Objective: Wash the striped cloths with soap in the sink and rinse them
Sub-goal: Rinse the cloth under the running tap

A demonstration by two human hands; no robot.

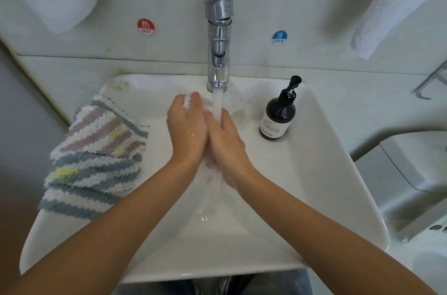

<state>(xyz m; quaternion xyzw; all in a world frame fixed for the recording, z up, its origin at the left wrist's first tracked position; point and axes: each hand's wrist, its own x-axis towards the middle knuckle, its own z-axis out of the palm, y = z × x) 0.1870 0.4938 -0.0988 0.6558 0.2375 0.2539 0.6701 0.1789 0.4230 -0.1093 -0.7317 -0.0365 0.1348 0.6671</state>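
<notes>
Both hands, left hand [187, 129] and right hand [226, 141], pressed palm to palm with straight fingers, holding nothing, under tap [219, 36] water, while striped cloths [96, 157] lay stacked on the sink [326, 173] rim at nine o'clock.

I'm seeing the cloths [96, 157] lying in a folded stack on the sink's [321, 173] left rim, overhanging its outer edge. The top one is showing pink and white stripes, the lower ones grey-blue and white, with yellow patches. The dark soap [278, 113] bottle with its black pump is standing upright on the right rim.
</notes>
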